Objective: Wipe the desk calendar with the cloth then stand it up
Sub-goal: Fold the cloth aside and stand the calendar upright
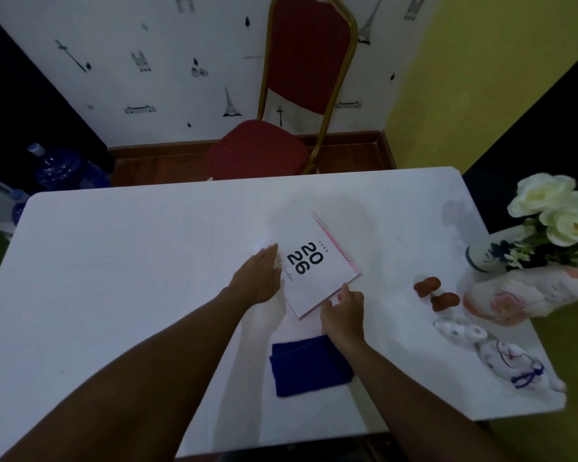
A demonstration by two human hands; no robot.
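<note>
A white desk calendar [317, 265] printed "2026", with a pink spiral edge, lies flat on the white table [131, 261], turned at an angle. My left hand [259, 278] rests flat, fingers extended, against the calendar's left edge. At the calendar's near corner my right hand [342, 311] has its fingers curled onto the edge. A folded blue cloth [309, 368] lies on the table just below the calendar, partly under my right wrist; neither hand holds it.
Two small brown figurines [436, 293] sit to the right of the calendar. Further right lie ceramic animal figures [521, 295], a white and blue figurine [501, 355] and a vase of white flowers [554, 211]. A red chair [257, 148] stands behind the table.
</note>
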